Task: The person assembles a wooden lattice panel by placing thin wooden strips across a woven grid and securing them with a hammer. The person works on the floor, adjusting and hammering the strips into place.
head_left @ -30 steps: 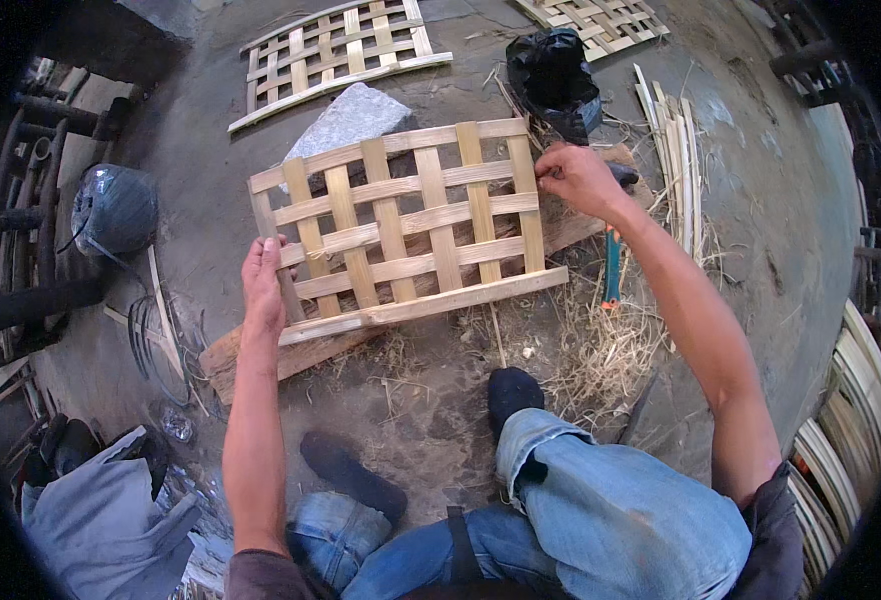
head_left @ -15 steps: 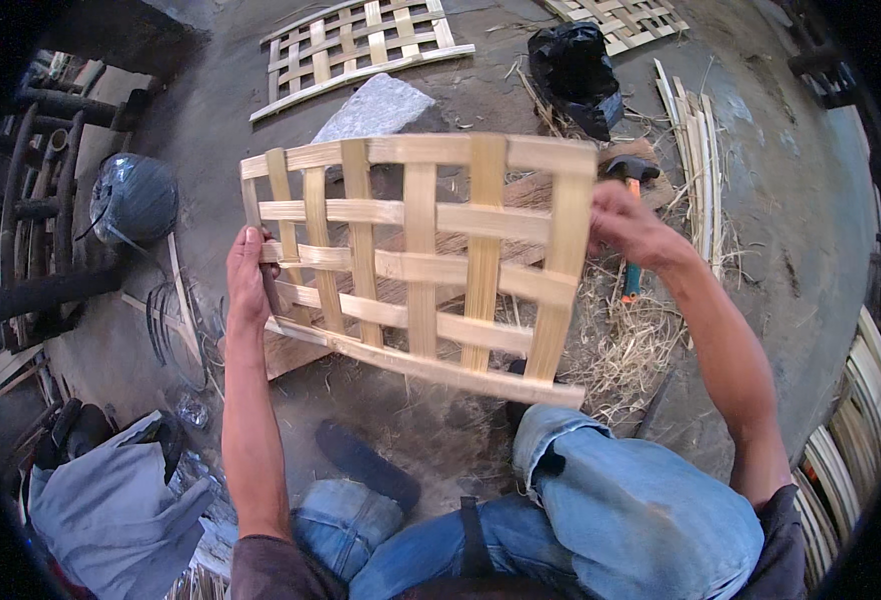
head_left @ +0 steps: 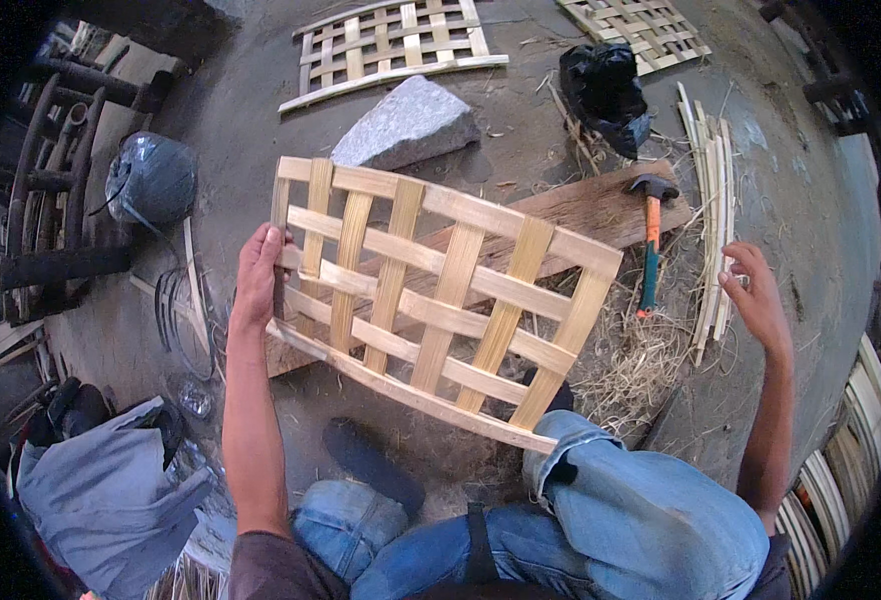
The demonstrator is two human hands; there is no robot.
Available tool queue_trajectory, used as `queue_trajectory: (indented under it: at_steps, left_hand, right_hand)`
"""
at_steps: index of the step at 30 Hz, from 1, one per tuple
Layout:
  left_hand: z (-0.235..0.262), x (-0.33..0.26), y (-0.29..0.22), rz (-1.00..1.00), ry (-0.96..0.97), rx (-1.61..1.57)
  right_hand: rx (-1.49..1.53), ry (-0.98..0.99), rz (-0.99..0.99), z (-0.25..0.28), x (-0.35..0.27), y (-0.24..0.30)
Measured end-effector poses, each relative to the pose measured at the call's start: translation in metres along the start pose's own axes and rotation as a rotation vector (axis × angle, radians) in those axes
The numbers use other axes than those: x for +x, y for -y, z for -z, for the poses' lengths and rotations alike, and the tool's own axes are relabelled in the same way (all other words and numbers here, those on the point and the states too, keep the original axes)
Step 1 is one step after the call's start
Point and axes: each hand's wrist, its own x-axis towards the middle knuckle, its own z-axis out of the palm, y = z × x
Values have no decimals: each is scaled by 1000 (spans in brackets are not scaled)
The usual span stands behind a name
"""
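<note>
A woven bamboo lattice panel (head_left: 458, 268) hangs tilted before me, its right side lower than its left and its lower right corner at my bent knee. My left hand (head_left: 258, 274) is closed on its left edge, thumb in front, the other fingers mostly hidden behind. Off to the right, my right hand (head_left: 758, 296) holds nothing, its fingers curled loosely and apart. It is nearest to a bundle of pale bamboo strips (head_left: 713, 220) on the ground. A claw hammer (head_left: 653, 240) with an orange and green handle rests head-up on a wooden plank (head_left: 601, 205) behind the panel.
Beyond the panel lie a grey stone block (head_left: 408, 122), a finished-looking lattice (head_left: 386, 45), another lattice (head_left: 646, 30) and a black plastic bag (head_left: 604, 95). Wood shavings (head_left: 626, 365) litter the ground. A wrapped roll (head_left: 153, 177) and grey cloth (head_left: 101, 500) are at left.
My right hand has let go of the panel's right edge and moved right, away from it. The panel's right side has dropped. My left hand keeps its hold.
</note>
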Motion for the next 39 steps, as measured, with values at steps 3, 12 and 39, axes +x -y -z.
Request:
queue_trajectory:
  at_steps: [3, 12, 39]
  left_hand:
    - [6, 5, 6, 16, -3, -58]
    - [-13, 27, -17, -38, -82, -34]
    - [-34, -47, 69, -444, -179, 343]
  right_hand:
    - [567, 396, -23, -52, -5, 63]
    - [843, 450, 106, -98, 42, 142]
    - [1277, 452, -25, -141, 151, 104]
